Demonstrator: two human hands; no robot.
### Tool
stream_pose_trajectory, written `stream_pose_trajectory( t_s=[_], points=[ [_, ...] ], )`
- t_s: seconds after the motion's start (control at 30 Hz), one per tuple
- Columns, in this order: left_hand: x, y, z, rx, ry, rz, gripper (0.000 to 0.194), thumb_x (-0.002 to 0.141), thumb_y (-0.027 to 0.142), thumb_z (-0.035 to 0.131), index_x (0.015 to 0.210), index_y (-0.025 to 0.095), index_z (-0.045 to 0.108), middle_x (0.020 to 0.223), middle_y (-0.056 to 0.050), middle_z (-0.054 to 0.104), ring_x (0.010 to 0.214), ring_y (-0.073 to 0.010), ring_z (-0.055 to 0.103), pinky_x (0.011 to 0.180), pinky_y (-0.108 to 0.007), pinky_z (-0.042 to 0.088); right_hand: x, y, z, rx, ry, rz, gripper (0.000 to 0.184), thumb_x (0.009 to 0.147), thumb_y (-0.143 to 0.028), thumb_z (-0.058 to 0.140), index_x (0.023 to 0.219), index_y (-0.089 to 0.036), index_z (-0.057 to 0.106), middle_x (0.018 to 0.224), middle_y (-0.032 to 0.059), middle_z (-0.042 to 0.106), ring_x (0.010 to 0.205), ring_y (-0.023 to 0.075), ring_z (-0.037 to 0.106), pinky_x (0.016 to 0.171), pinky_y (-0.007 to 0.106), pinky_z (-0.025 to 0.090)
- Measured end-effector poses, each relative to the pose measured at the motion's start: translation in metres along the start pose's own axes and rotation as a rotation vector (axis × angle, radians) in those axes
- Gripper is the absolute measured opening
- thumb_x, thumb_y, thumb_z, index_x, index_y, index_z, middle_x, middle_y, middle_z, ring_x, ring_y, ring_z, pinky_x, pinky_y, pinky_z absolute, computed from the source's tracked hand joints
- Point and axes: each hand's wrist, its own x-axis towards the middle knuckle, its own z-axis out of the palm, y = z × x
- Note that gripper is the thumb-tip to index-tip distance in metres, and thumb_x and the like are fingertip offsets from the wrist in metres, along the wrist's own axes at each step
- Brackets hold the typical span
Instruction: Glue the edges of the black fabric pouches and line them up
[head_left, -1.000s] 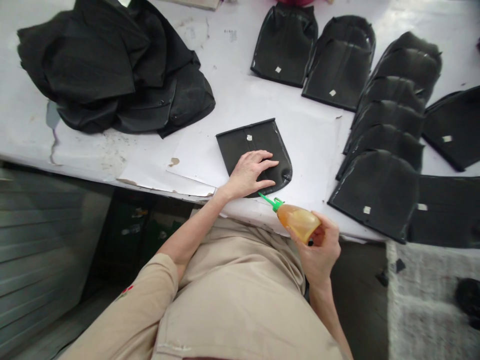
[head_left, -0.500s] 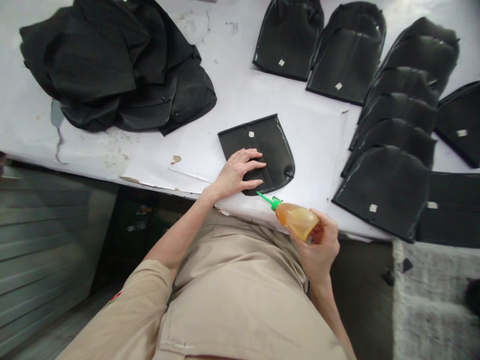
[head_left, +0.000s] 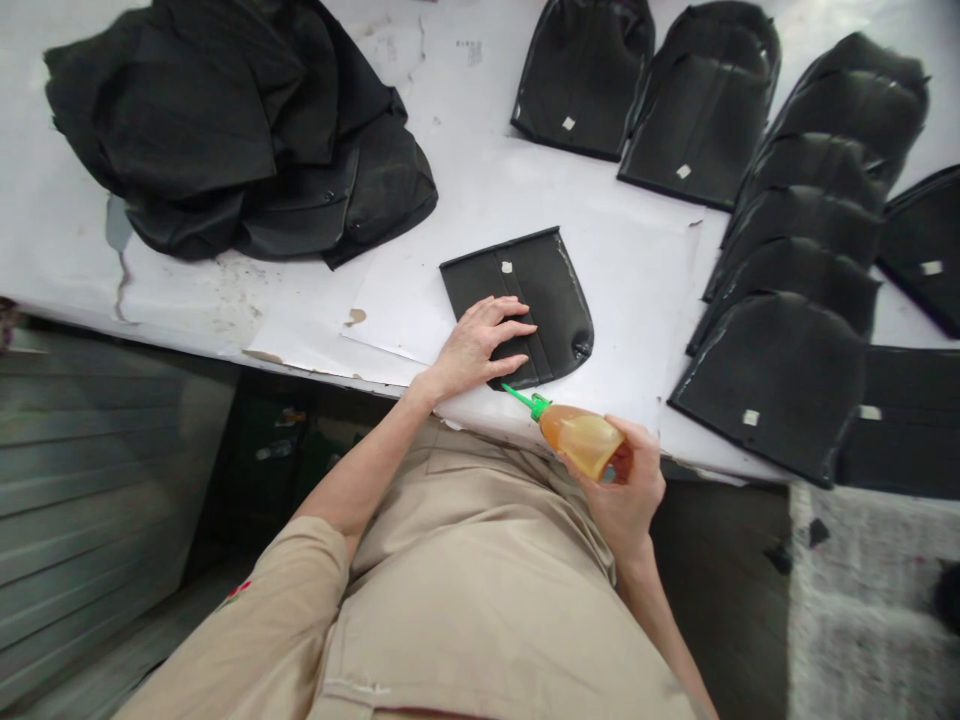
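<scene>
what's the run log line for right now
left hand: flat on black piece | right hand: holding bottle, green nozzle at piece's edge

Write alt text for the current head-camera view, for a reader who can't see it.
The right hand holds an amber bottle, its green nozzle at the lower edge of a black curved panel on a white table. The left hand lies on the panel; black cloth and similar panels lie beyond.
</scene>
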Motion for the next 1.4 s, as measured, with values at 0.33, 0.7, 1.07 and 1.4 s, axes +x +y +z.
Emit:
stream_pose_trajectory(
  t_s=[0.33,0.7,1.07,1.4],
  points=[
    [-0.001,0.001,-0.001,0.006,-0.01,-0.012,0.037,0.093,0.036,0.059,0.128,0.027,0.066,0.146,-0.008,0.056,0.144,-0.0288,0.042,0.123,-0.055,0.026,0.002,-0.002,0.008,0.077,0.059,0.084,0.059,0.071,-0.042,0.087,0.119,-0.022,0.06,0.11,0.0081,0.066,0.095,0.0231,0.068,0.073,0.034,0.059],
    [0.0,0.001,0.001,-0.002,0.011,-0.021,0.034,0.098,0.033,0.05,0.127,0.027,0.067,0.144,-0.007,0.058,0.143,-0.0261,0.044,0.124,-0.054,0.026,0.002,-0.008,0.006,0.056,0.105,0.127,0.06,0.069,-0.045,0.087,0.118,-0.023,0.06,0.109,0.0061,0.065,0.093,0.0215,0.067,0.074,0.034,0.059],
    [0.0,0.0,0.002,0.005,0.02,-0.017,0.033,0.097,0.033,0.052,0.126,0.027,0.067,0.144,-0.006,0.058,0.143,-0.0256,0.044,0.124,-0.053,0.026,-0.004,-0.003,0.006,0.045,0.049,0.04,0.059,0.072,-0.04,0.086,0.121,-0.024,0.058,0.109,0.0065,0.066,0.094,0.0218,0.068,0.071,0.032,0.06],
    [-0.001,-0.001,0.003,0.02,0.019,-0.017,0.033,0.097,0.033,0.051,0.126,0.027,0.067,0.145,-0.006,0.057,0.143,-0.0252,0.044,0.124,-0.052,0.026,-0.01,0.002,0.006,0.042,0.048,-0.034,0.063,0.073,-0.034,0.088,0.127,-0.024,0.058,0.113,0.0079,0.066,0.098,0.0227,0.068,0.072,0.032,0.06]
  ],
)
